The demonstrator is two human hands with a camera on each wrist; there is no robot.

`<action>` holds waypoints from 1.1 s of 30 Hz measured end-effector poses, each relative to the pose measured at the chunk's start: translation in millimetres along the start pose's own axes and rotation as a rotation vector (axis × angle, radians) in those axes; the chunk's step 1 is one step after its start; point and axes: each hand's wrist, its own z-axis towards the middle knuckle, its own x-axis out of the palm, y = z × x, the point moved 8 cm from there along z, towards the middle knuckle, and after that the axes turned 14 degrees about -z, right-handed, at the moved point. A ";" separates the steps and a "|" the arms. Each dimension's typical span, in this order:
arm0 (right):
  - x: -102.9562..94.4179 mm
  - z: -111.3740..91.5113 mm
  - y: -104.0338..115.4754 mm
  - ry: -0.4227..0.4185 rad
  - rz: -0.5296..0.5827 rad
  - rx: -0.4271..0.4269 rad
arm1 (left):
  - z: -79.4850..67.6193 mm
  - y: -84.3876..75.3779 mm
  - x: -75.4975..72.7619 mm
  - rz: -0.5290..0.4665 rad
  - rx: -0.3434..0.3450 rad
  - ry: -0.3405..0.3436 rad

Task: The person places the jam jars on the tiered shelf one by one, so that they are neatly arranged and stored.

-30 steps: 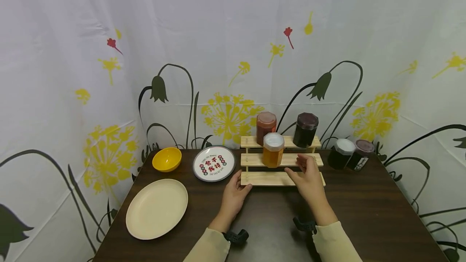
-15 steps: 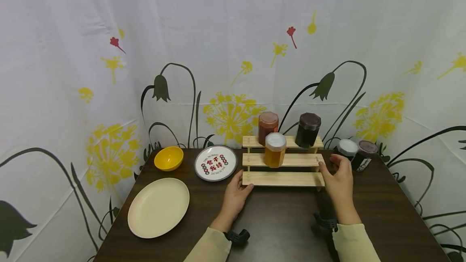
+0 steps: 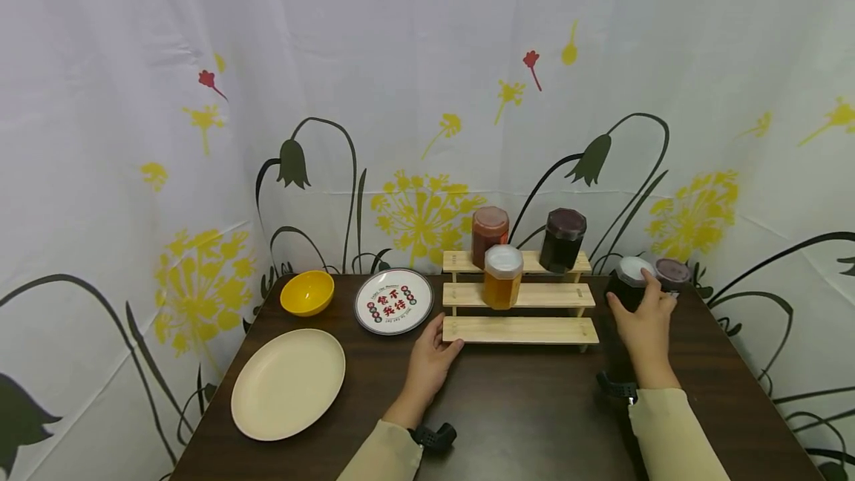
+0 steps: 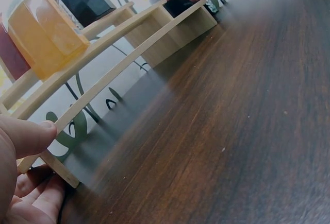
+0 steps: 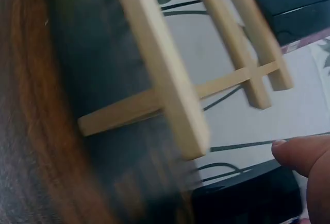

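Note:
My left hand [image 3: 429, 362] holds the left end of the lowest step of a three-tier wooden rack [image 3: 521, 329], thumb on top and fingers beneath. On the rack's middle step stands an amber jar with a white lid [image 3: 502, 284]. A reddish jar [image 3: 490, 237] and a dark jar with a purplish lid [image 3: 563, 243] sit on the top step. Right of the rack, my right hand [image 3: 646, 321] reaches round a dark jar with a white lid [image 3: 623, 289]. In the right wrist view my thumb [image 5: 299, 152] shows just off this jar's side [image 5: 247, 198].
Another purplish-lidded jar [image 3: 672, 271] stands behind my right hand, partly hidden. To the left are a yellow bowl [image 3: 307, 294], a small plate with red characters [image 3: 394, 301] and a cream oval plate [image 3: 289, 384]. A printed curtain [image 3: 427, 95] hangs behind the dark table [image 3: 521, 407].
My right hand has moved right, from in front of the rack, past its right end, to the dark jar with the white lid. My left hand keeps its hold on the rack.

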 end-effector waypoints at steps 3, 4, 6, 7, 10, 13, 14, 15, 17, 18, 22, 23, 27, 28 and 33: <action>4.9 4.2 -3.2 0.016 -0.022 -0.001 | -0.7 -0.5 -0.1 -0.001 -0.001 0.003; 5.3 5.5 -3.9 0.010 -0.021 0.001 | -0.8 -0.6 0.0 -0.002 -0.004 0.001; 4.8 8.1 -4.4 -0.010 -0.021 0.005 | -0.6 -0.9 0.1 0.001 -0.003 0.001; 4.3 9.6 -4.1 -0.018 -0.022 0.006 | -0.4 -1.2 0.2 0.007 0.002 0.002; 2.9 13.1 -1.2 -0.046 -0.022 0.002 | -0.2 -1.5 -0.2 0.015 0.008 -0.001; 2.3 12.7 3.6 -0.077 -0.022 -0.010 | -0.1 -0.8 -0.3 0.018 0.009 -0.004; 2.3 11.8 4.9 -0.092 -0.019 -0.013 | -0.3 -0.4 -0.2 0.017 0.007 -0.006; 2.1 10.6 6.3 -0.109 -0.017 -0.016 | -0.7 -0.2 -0.1 0.020 0.007 -0.006; 2.4 7.8 9.0 -0.137 -0.014 -0.019 | -0.7 -0.2 0.1 0.024 0.008 -0.006; 3.0 6.9 10.2 -0.148 -0.010 -0.020 | -0.9 -0.7 0.2 0.024 0.009 -0.006; 6.1 4.7 11.0 -0.165 -0.013 -0.012 | -1.5 0.2 0.8 0.017 0.012 -0.002; 6.8 4.7 11.2 -0.165 -0.013 -0.010 | -1.2 0.3 0.7 0.015 0.016 0.000; 7.5 5.1 11.9 -0.164 -0.004 -0.002 | 0.3 0.9 0.6 0.005 0.016 0.005; 6.9 4.8 12.1 -0.162 0.003 0.000 | 0.2 1.0 0.6 0.000 0.013 0.005; 4.0 3.7 11.8 -0.152 0.008 -0.007 | 0.2 1.1 0.4 0.003 0.011 0.006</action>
